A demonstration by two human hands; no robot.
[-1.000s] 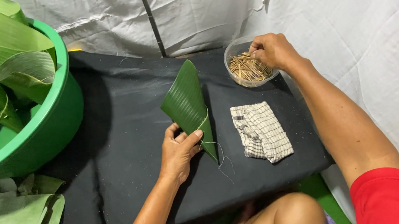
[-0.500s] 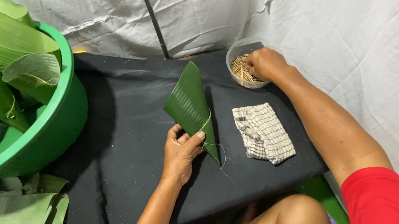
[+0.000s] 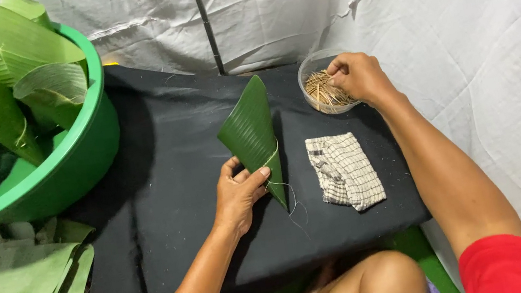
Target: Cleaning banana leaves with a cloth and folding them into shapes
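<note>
My left hand [image 3: 238, 195] has a tight grip on the folded banana leaf cone [image 3: 250, 134] mid-tabletop; right hand [image 3: 357, 77] pinches toothpicks in the clear bowl [image 3: 309, 76] at the far edge.

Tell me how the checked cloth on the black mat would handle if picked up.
The checked cloth would probably go floppy: it lies folded flat with soft, rumpled edges. It looks light, thin woven fabric. It seems unlikely to slide easily on the black mat, and it cannot roll.
</note>
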